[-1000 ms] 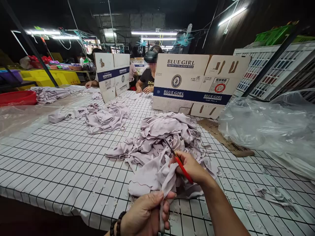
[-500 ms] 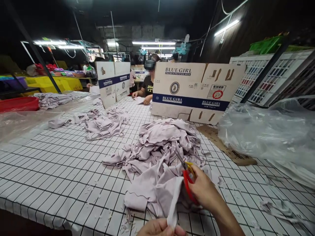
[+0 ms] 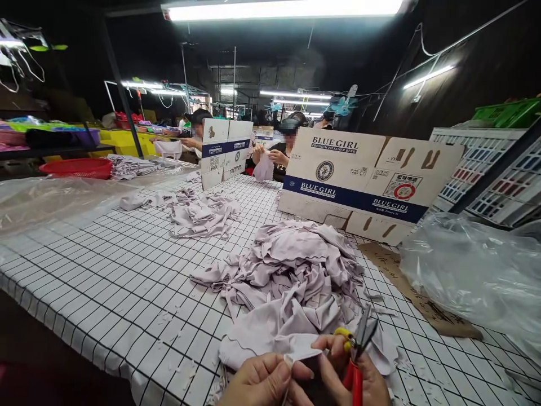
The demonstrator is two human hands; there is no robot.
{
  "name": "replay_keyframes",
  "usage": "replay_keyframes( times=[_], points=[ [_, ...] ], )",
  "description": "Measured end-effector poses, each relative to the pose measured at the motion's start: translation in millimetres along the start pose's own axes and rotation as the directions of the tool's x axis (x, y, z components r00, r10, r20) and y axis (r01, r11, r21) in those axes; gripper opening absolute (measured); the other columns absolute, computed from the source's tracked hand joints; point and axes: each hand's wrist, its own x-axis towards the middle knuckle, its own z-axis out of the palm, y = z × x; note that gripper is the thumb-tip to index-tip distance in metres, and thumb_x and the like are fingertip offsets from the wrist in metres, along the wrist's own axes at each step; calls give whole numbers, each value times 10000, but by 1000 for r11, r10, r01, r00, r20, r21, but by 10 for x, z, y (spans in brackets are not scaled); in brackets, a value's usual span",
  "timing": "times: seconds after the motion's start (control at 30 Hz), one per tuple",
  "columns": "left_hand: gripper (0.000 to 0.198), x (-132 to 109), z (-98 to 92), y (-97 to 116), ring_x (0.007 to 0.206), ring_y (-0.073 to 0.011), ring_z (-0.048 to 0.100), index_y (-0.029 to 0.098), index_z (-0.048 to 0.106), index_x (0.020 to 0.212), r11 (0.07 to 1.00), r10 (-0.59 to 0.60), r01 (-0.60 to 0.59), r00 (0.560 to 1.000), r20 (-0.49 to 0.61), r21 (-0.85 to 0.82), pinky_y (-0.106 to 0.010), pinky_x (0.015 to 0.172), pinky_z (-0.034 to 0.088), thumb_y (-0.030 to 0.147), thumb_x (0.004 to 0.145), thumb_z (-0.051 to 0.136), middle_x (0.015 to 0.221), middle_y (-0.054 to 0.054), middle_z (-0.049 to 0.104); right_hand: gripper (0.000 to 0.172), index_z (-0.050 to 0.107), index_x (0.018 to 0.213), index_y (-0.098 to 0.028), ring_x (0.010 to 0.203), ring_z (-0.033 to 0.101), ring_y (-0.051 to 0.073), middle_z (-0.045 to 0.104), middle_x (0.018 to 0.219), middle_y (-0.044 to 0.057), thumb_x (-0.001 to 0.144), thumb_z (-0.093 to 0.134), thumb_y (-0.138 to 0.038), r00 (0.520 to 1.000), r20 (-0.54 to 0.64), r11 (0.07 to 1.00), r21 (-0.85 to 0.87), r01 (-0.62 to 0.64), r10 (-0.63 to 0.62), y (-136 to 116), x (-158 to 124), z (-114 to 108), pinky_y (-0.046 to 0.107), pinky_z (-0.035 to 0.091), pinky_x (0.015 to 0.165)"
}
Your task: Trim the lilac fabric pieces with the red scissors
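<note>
At the bottom edge my left hand (image 3: 260, 382) pinches the edge of a pale lilac fabric piece (image 3: 279, 332). My right hand (image 3: 353, 378) pinches the same edge from the other side and also holds small red-handled scissors (image 3: 358, 352), blades pointing up and slightly apart. Just beyond both hands lies a large heap of lilac fabric pieces (image 3: 291, 265) on the black-gridded white table (image 3: 110, 270).
A second fabric heap (image 3: 203, 211) lies further left. Two Blue Girl cardboard screens (image 3: 367, 180) (image 3: 224, 149) stand across the table, with seated people behind them. Clear plastic bags (image 3: 477, 270) lie at right, a cardboard sheet (image 3: 422, 301) beside them, a red basin (image 3: 78, 167) at left.
The view has tilted up and shifted right. My right hand drew back toward me with the scissors and now meets my left hand on the fabric edge.
</note>
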Motion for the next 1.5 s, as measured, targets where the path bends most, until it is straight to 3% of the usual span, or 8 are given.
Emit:
replay_keyframes(
  times=[0.1,0.2,0.27,0.37,0.6,0.83,1.13,1.5],
  points=[
    [371,-74,-14,-21,500,-84,601,113,693,880,996,20,-12,996,-84,91,-150,496,437,481,840,664,620,-23,624,329,537,668,-212,588,584,150,647,738,19,635,809,-393,999,27,999,-26,46,-45,-89,21,35,232,492,536],
    [354,-142,-2,-1,515,-103,604,151,714,851,947,191,-134,966,-176,292,-197,508,481,498,841,645,722,-37,615,315,500,698,-213,621,550,126,615,762,-6,684,784,-350,995,94,999,24,34,-37,-119,-25,132,214,464,566],
    [316,-165,-2,35,554,-117,605,171,731,840,889,309,-217,934,-180,403,-227,530,511,476,843,647,865,-82,636,296,494,718,-216,634,528,119,588,767,-20,721,758,-348,986,165,1000,31,-4,-1,-106,-73,190,213,454,585],
    [331,-156,-10,69,545,-116,585,155,737,813,873,328,-244,934,-139,423,-238,483,509,465,856,628,1035,-142,649,281,504,729,-217,623,497,116,536,733,-36,743,736,-375,976,214,999,-28,-44,49,-77,-157,234,219,443,587],
    [391,-96,12,-19,539,-136,593,137,707,827,900,307,-262,948,-81,349,-251,587,494,518,852,621,593,-24,612,268,516,757,-211,599,502,129,537,698,-27,781,683,-420,964,247,982,-179,-53,97,-170,-384,72,238,443,568],
    [290,-123,-30,-28,635,-138,589,180,648,853,669,377,-328,923,75,667,-242,622,467,377,968,469,758,-26,559,201,593,740,-247,566,514,162,593,639,-26,647,748,-336,995,90,694,-715,87,-32,-447,-683,-166,248,417,526],
    [258,-115,-57,-70,662,-138,478,199,504,781,418,381,-406,891,249,813,-234,609,381,259,998,379,710,-1,490,134,548,703,-256,550,562,169,620,660,-18,719,672,-302,987,140,540,-826,162,-82,-505,-763,-76,262,428,514],
    [242,-122,-83,-65,687,-127,461,192,517,820,395,370,-398,894,253,828,-233,632,368,244,1004,370,750,0,497,153,492,705,-249,545,545,152,589,666,-26,786,606,-314,982,146,399,-899,182,-119,-593,-795,-4,254,399,503]
  ],
)
